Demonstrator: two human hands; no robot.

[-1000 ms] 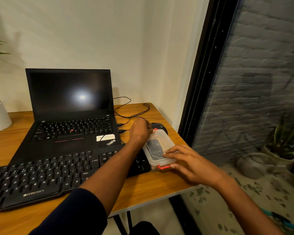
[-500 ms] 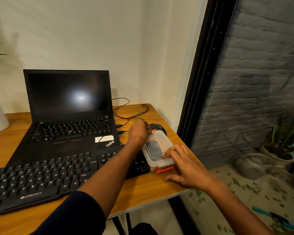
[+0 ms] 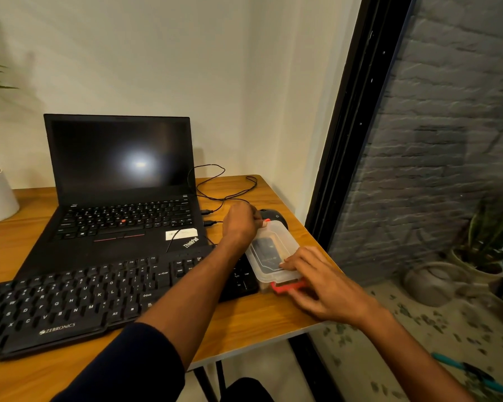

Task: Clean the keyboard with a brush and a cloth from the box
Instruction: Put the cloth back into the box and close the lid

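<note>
Box (image 3: 273, 250) on worktop (image 3: 244, 320), lid still on. Far red clip pinched by left hand (image 3: 240, 224); right hand (image 3: 323, 285) fingers laid flat on lid, nothing gripped.

Wooden table (image 3: 253, 317): laptop (image 3: 122, 198), keyboard (image 3: 70, 303), box (image 3: 273, 250).

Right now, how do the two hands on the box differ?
The left hand is at the far end of the box, fingers curled at the far red clip; the right hand is at the near end. The left hand's fingertips are hidden behind it; the right hand's fingers lie straighter, resting on the lid above the near red clip. The left arm crosses over the keyboard; the right does not. Both touch the box, whose lid is still on.
</note>
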